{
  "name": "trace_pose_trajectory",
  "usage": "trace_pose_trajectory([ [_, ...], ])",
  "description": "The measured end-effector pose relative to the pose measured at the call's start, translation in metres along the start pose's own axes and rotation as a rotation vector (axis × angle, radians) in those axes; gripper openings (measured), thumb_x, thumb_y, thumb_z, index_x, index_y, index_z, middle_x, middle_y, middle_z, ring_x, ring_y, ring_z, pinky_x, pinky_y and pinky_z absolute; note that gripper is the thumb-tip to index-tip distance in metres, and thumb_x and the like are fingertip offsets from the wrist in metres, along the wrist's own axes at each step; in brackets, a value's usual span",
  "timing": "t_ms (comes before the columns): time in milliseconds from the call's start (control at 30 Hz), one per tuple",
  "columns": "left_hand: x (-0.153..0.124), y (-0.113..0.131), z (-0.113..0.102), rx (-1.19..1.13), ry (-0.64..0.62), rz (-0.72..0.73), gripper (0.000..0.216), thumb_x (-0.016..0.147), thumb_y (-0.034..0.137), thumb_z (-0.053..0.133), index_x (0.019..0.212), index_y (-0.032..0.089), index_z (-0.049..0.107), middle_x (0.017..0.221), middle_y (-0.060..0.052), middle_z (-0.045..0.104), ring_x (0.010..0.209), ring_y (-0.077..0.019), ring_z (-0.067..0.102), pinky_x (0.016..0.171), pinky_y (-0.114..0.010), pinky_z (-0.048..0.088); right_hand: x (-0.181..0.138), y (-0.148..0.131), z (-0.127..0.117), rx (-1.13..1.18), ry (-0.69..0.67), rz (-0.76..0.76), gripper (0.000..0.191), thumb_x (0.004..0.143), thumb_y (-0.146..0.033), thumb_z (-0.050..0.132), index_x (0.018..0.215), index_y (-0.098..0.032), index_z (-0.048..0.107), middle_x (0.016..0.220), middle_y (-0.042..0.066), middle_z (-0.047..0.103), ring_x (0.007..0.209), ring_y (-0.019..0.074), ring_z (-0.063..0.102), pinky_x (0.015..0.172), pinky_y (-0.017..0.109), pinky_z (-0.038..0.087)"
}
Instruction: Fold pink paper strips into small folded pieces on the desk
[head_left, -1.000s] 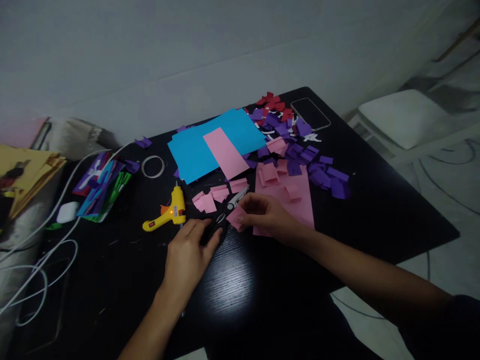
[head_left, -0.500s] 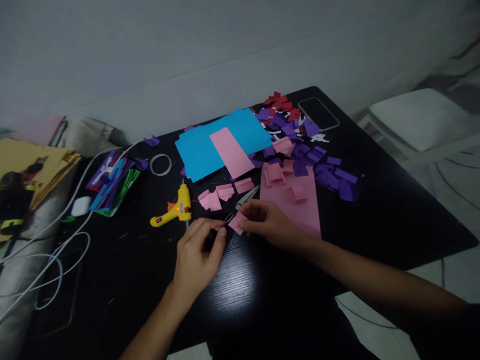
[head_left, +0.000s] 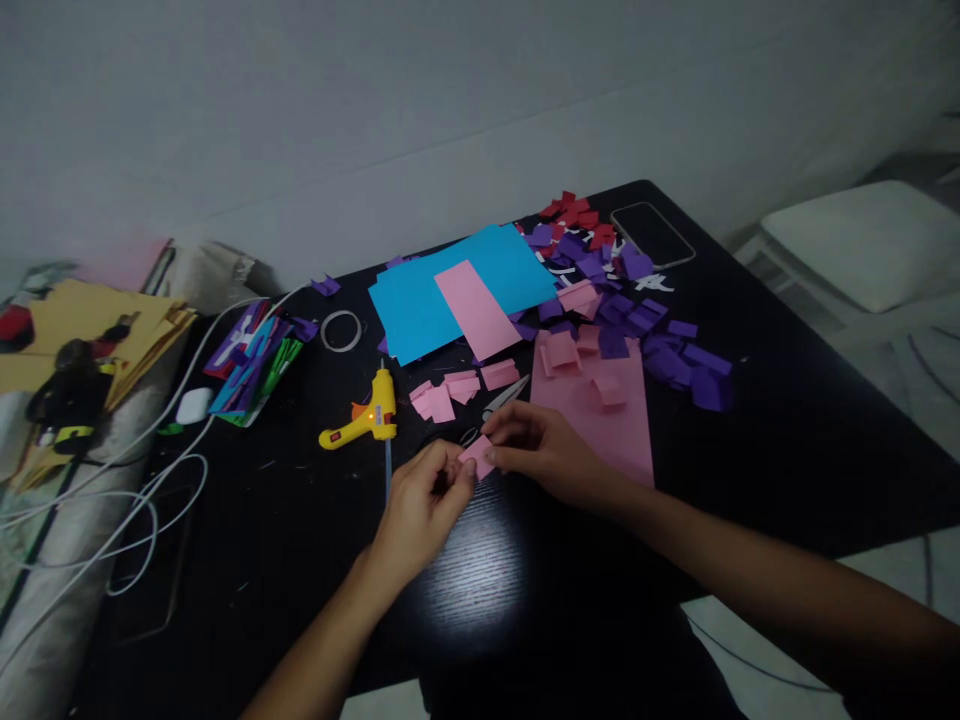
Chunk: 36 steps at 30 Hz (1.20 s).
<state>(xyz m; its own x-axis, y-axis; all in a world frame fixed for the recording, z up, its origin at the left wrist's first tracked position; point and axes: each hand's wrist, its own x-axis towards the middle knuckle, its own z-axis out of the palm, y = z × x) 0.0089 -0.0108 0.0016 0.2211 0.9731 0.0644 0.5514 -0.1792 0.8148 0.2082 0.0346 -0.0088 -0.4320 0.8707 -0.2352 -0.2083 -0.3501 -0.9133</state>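
A small pink paper piece [head_left: 478,456] is pinched between both hands above the black table. My left hand [head_left: 424,500] grips its left edge with thumb and fingers. On the opposite edge, my right hand [head_left: 544,450] pinches it the same way. Just behind the hands lie scissors [head_left: 504,398], their handles partly hidden by my fingers. Several folded pink pieces [head_left: 442,398] rest beyond them. A pink sheet [head_left: 630,440] lies beside my right hand, with cut pink pieces on top. To the left of my left hand is a yellow glue gun [head_left: 382,400] with a glue stick behind it.
Blue sheets [head_left: 405,310] carry a pink strip [head_left: 480,312] at the back. Purple pieces [head_left: 675,365], red pieces [head_left: 574,212] and a phone [head_left: 654,235] lie toward the right. At left are a tape ring [head_left: 341,331], white cables [head_left: 150,500] and a white case [head_left: 194,406].
My left hand has moved right and now grips the pink piece, which my right hand alone held before. The whole view has shifted slightly.
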Motion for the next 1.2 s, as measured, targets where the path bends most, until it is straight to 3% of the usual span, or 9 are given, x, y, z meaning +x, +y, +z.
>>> trace_pose_trajectory([
  [500, 0.005, -0.005, 0.002, -0.146, 0.05, -0.094, 0.028, 0.096, 0.038, 0.062, 0.076, 0.019, 0.058, 0.067, 0.004, 0.047, 0.061, -0.0113, 0.045, 0.056, -0.023, 0.036, -0.003, -0.002, 0.005, -0.119, 0.032, -0.099, 0.025, 0.08, -0.02, 0.074, 0.096, -0.023, 0.056, 0.069, -0.006, 0.062, 0.063, 0.0132, 0.06, 0.063, 0.028, 0.043],
  [700, 0.01, -0.006, 0.003, -0.155, 0.093, -0.1, 0.03, 0.094, 0.041, 0.062, 0.073, 0.019, 0.059, 0.066, 0.003, 0.048, 0.06, -0.0119, 0.045, 0.056, -0.023, 0.036, -0.002, 0.001, 0.004, -0.262, 0.022, -0.202, 0.008, 0.084, -0.02, 0.067, 0.088, -0.021, 0.061, 0.071, -0.003, 0.063, 0.066, 0.0141, 0.061, 0.065, 0.029, 0.045],
  [867, 0.009, -0.008, 0.006, -0.094, 0.103, -0.049, 0.03, 0.095, 0.038, 0.063, 0.074, 0.018, 0.06, 0.066, 0.004, 0.05, 0.06, -0.0116, 0.048, 0.056, -0.023, 0.038, -0.001, 0.006, 0.003, -0.266, 0.03, -0.208, 0.026, 0.084, -0.02, 0.069, 0.109, -0.022, 0.062, 0.073, -0.004, 0.065, 0.067, 0.0148, 0.063, 0.066, 0.029, 0.047],
  [1000, 0.008, -0.009, 0.003, 0.014, 0.104, 0.07, 0.027, 0.099, 0.034, 0.062, 0.077, 0.019, 0.064, 0.066, 0.003, 0.055, 0.059, -0.012, 0.052, 0.057, -0.024, 0.04, 0.001, 0.006, 0.003, -0.205, 0.052, -0.176, 0.023, 0.082, -0.024, 0.075, 0.101, -0.021, 0.062, 0.08, -0.001, 0.069, 0.073, 0.016, 0.067, 0.068, 0.03, 0.052],
  [1100, 0.012, -0.015, -0.011, 0.175, 0.221, 0.154, 0.018, 0.1, 0.026, 0.056, 0.088, 0.019, 0.067, 0.077, -0.001, 0.066, 0.069, -0.0157, 0.06, 0.067, -0.028, 0.047, 0.003, 0.004, 0.001, -0.153, 0.043, -0.154, 0.018, 0.084, -0.029, 0.075, 0.096, -0.02, 0.064, 0.083, 0.001, 0.069, 0.071, 0.0148, 0.066, 0.066, 0.03, 0.055],
  [1200, 0.019, -0.026, -0.034, 0.419, 0.423, 0.101, 0.016, 0.094, 0.017, 0.053, 0.1, 0.019, 0.067, 0.094, -0.008, 0.07, 0.089, -0.0247, 0.066, 0.083, -0.038, 0.051, 0.004, 0.002, -0.002, -0.12, 0.026, -0.147, 0.018, 0.085, -0.031, 0.075, 0.097, -0.019, 0.067, 0.086, 0.001, 0.069, 0.064, 0.0126, 0.064, 0.061, 0.029, 0.055],
])
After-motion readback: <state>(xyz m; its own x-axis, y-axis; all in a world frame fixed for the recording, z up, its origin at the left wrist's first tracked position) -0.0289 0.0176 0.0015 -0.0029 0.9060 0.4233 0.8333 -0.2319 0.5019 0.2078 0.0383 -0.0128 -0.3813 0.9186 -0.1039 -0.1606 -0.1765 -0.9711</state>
